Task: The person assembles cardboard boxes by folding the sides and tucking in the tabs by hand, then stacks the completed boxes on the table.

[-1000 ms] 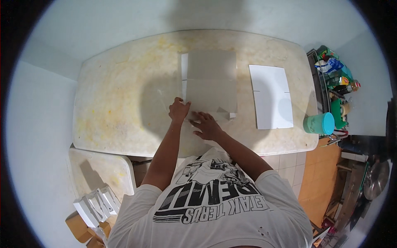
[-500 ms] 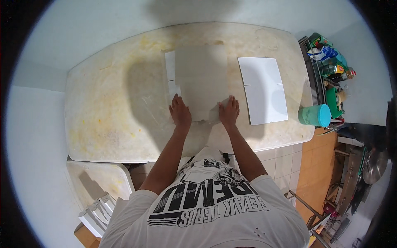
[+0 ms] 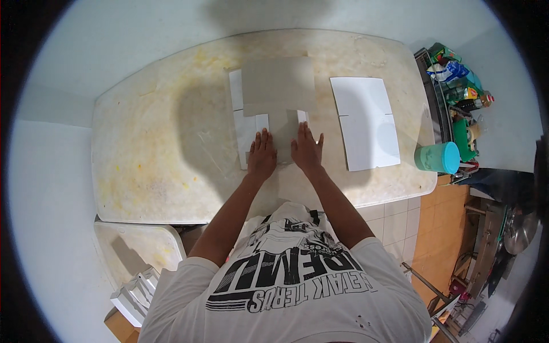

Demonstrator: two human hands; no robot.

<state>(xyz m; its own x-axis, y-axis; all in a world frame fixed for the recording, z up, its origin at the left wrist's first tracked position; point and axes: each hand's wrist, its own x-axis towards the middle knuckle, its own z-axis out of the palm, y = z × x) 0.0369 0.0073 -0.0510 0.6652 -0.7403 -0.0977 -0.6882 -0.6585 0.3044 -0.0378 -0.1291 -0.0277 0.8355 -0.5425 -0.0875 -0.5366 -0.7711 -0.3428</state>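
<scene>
A grey-faced cardboard sheet (image 3: pixel 278 86) lies on the table in front of me, with two narrow white flaps folded inward at its near end. My left hand (image 3: pixel 262 155) rests flat on the left flap (image 3: pixel 262 122), fingers stretched out. On the right flap (image 3: pixel 302 116), my right hand (image 3: pixel 307 151) also lies flat, its thumb turned inward or hidden and its fingers extended. Neither hand grips anything. A white cardboard sheet (image 3: pixel 235 94) shows from beneath the grey one along its left side. Another white slotted sheet (image 3: pixel 366 123) lies apart to the right.
The stained pale table (image 3: pixel 143 143) meets the wall at the back. A turquoise-lidded tub (image 3: pixel 437 158) stands at its right edge, beside a rack of bottles and packets (image 3: pixel 457 86). White folded cardboard pieces (image 3: pixel 134 297) sit at lower left, near a smaller table (image 3: pixel 137 246).
Both side flaps at the near end of the grey sheet are now folded inward, showing white. My hands have moved closer together and lie over them.
</scene>
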